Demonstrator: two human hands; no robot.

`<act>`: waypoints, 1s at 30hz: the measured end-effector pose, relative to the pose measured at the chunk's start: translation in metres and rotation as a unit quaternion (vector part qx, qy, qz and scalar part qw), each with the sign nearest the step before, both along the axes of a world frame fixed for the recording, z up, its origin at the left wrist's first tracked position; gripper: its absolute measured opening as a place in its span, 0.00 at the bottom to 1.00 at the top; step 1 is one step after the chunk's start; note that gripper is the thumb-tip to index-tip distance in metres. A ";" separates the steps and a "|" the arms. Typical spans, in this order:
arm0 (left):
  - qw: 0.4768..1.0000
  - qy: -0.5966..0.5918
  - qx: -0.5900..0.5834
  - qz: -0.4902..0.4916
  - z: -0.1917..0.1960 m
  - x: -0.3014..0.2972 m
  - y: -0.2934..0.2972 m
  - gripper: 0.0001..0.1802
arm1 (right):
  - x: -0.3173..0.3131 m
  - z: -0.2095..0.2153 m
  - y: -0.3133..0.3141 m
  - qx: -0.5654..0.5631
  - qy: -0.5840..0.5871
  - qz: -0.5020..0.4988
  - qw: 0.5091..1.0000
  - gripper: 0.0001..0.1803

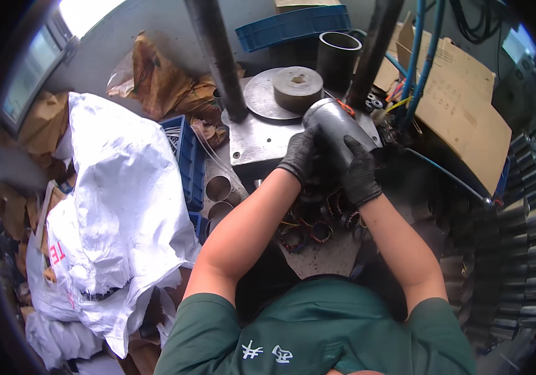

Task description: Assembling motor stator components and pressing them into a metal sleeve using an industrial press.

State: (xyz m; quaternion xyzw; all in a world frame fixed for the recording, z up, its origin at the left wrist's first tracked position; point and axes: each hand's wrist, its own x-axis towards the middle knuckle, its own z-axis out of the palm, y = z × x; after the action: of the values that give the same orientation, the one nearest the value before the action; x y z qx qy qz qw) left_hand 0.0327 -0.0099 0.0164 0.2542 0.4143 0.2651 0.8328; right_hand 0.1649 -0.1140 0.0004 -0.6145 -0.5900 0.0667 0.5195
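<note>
A grey metal cylinder [338,130] lies tilted between my two black-gloved hands, its far end just over the front right of a steel press plate [255,140]. My left hand [300,155] grips its left side, and my right hand [361,174] is closed round its right side nearer to me. Orange-red wire [346,107] shows at the cylinder's far end; whether it comes out of the cylinder I cannot tell. Behind stands a thick round steel block [298,90] on a flat disc [260,97]. Below my hands sit several wire-wound rings [321,231] with coloured leads.
Two dark posts [218,59] [374,53] rise from the press plate. A dark open tube [338,62] stands behind. On the left are a white woven sack [124,194], a blue crate [190,162] and metal rings [218,187]. Cardboard [461,106] and stacked metal cylinders [524,250] fill the right.
</note>
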 end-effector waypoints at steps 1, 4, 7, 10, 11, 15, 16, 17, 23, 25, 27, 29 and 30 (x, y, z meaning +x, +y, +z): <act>0.999 -0.029 0.017 0.015 -0.019 -0.001 0.011 0.29 | -0.004 0.002 0.005 0.003 0.099 0.042 0.994 0.21; 0.996 0.019 0.073 0.052 -0.032 0.004 0.031 0.27 | -0.020 0.013 0.015 -0.039 0.266 0.111 0.957 0.19; 0.993 -0.061 0.018 0.098 -0.025 0.015 0.028 0.27 | -0.013 0.019 0.028 -0.034 0.091 0.103 0.990 0.17; 0.980 -0.179 0.018 0.088 -0.004 0.025 0.029 0.30 | 0.008 0.028 0.033 0.063 -0.099 0.087 0.989 0.20; 0.973 -0.202 0.049 0.098 0.007 0.022 0.030 0.31 | 0.009 0.041 0.041 0.101 -0.095 0.103 0.985 0.20; 0.913 -0.397 0.054 0.074 0.007 0.029 0.066 0.33 | 0.005 0.093 0.083 0.020 -0.002 0.147 0.989 0.20; 0.855 -0.516 0.040 0.038 0.003 0.032 0.076 0.32 | 0.008 0.106 0.097 0.038 -0.135 0.138 0.980 0.20; 0.845 -0.533 0.033 0.040 -0.002 0.037 0.086 0.30 | 0.008 0.112 0.112 0.027 -0.142 0.134 0.980 0.21; 0.793 -0.604 0.080 -0.001 0.002 0.059 0.096 0.29 | 0.023 0.164 0.185 -0.067 -0.540 0.181 0.820 0.20; 0.809 -0.582 0.077 0.011 0.009 0.055 0.087 0.26 | 0.013 0.188 0.207 -0.091 -0.746 0.199 0.629 0.19; 0.822 -0.564 0.075 0.019 0.014 0.049 0.080 0.24 | 0.015 0.200 0.230 -0.106 -0.702 0.219 0.670 0.19; 0.960 -0.271 0.063 0.046 0.010 0.038 0.079 0.20 | 0.018 0.199 0.263 -0.119 -0.652 0.245 0.708 0.20; 0.960 -0.270 0.065 0.045 0.010 0.039 0.076 0.20 | 0.030 0.195 0.284 -0.111 -0.607 0.256 0.744 0.21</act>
State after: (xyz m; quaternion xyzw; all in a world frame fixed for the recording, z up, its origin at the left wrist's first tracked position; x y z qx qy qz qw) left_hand 0.0721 0.0664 0.0261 0.2076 0.1668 0.3868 0.8829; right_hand 0.1952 0.1701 0.1953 -0.4039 -0.9044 -0.1250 -0.0570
